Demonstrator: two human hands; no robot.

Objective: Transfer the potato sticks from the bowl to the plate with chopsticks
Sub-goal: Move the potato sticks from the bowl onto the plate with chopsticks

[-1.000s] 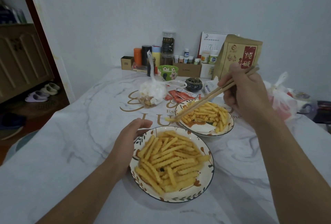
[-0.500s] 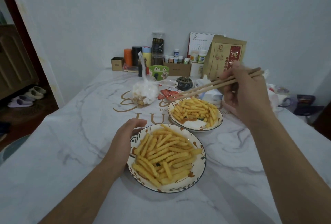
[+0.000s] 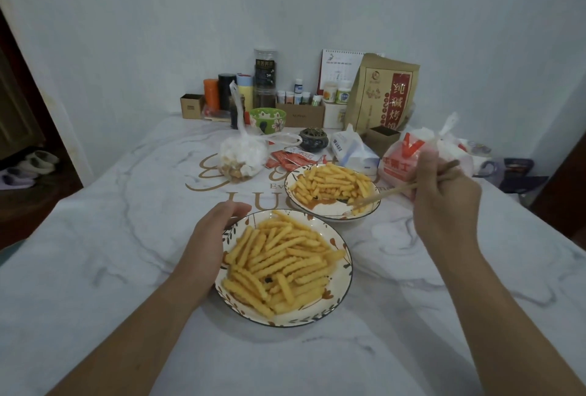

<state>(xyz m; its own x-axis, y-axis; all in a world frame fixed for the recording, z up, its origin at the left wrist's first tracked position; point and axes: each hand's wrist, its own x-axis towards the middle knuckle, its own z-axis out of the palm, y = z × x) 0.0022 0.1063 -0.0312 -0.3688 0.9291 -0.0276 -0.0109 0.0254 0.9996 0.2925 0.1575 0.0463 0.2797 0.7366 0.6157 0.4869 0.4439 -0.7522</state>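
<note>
Filling both dishes, the potato sticks (image 3: 282, 264) are yellow, crinkle-cut and short; a thick heap covers the near plate (image 3: 344, 281), white with a dark rim and leaf pattern, at about 6 o'clock on the table (image 3: 95, 262), while a thinner layer lies in the far bowl (image 3: 320, 210), just beyond at about 1 o'clock, with some bare, brownish-stained floor showing at its near side. The left hand (image 3: 209, 242) rests at 9 o'clock of the plate, its grip loose, with thumb and fingers curved along the rim and touching it, forearm coming up from the lower left. The right hand (image 3: 444, 202) hangs at 3 o'clock of the bowl, fingers curled round the chopsticks (image 3: 385, 194), which slope down to the left so their tips sit among the sticks at the bowl's right edge; whether the tips have pinched a stick I cannot tell. Half a second ago the chopsticks were held higher, their tips above the bowl's far rim; now the hand has dropped and the tips are down in the food, while the left hand stays on the plate's rim.
</note>
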